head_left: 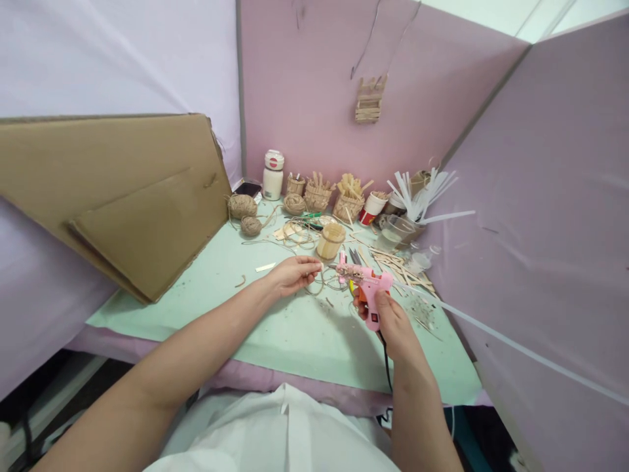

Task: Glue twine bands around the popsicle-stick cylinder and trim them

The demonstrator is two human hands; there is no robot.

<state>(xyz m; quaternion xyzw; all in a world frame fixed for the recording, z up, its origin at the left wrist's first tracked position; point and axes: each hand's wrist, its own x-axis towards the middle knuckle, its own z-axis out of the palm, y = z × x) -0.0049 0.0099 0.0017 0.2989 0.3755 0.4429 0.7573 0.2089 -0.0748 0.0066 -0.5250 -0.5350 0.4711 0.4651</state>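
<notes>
My right hand (386,318) is wrapped round the handle of a pink glue gun (371,285), a long white glue stick (472,319) trailing from its back end. The gun's nozzle points left, close to the fingertips of my left hand (296,274). Those fingertips are pinched on a small pale piece, too small to name. Just beyond the nozzle stands a small wooden barrel-shaped cup (331,241), upright on the table. Loops of thin twine (317,285) lie beneath my left hand.
Twine balls (242,206), a white bottle (273,176) and baskets of sticks (348,200) line the back. Loose wooden sticks (403,267) and a plastic cup (393,233) are at right. Cardboard (147,196) leans at left. The black cord (386,360) hangs over the front edge.
</notes>
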